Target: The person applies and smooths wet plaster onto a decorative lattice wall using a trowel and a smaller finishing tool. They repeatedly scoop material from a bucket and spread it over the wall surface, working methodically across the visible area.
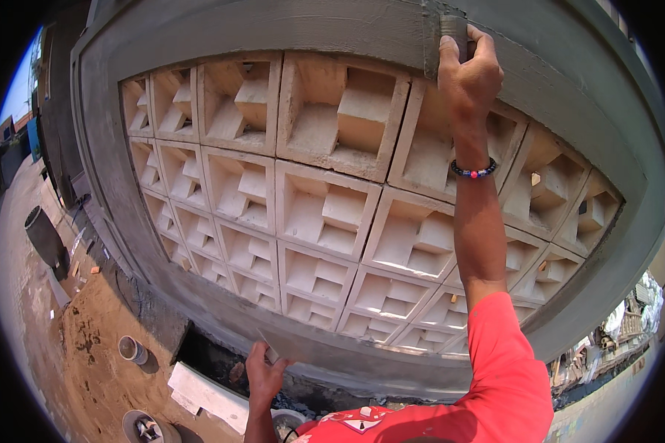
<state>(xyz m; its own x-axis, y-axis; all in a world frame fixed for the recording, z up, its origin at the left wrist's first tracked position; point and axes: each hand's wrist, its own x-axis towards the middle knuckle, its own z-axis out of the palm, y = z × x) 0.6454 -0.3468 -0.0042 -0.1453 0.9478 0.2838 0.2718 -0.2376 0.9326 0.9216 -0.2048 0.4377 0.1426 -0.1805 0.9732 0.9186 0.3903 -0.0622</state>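
My right arm reaches up across a panel of cream breeze blocks [329,207]. At its end my right hand [474,70] is closed round a grey ribbed hand tool [453,28], held against the smooth grey plaster band [332,31] above the blocks. The tool's face is mostly hidden, so its exact kind does not show. Low down, my left hand [264,373] is closed on a thin-edged, pale grey hand tool [273,355] beside the lower plaster band. Only a small part of that one can be seen. A dark bead bracelet [473,171] circles my right wrist.
Below left, a small bucket [132,350] and a larger bucket [149,427] holding things stand on sandy ground [89,332]. A pale slab [207,395] lies along a dark trench [208,360]. Farther off is a dark cylinder [44,236]; rubble [606,340] lies at right.
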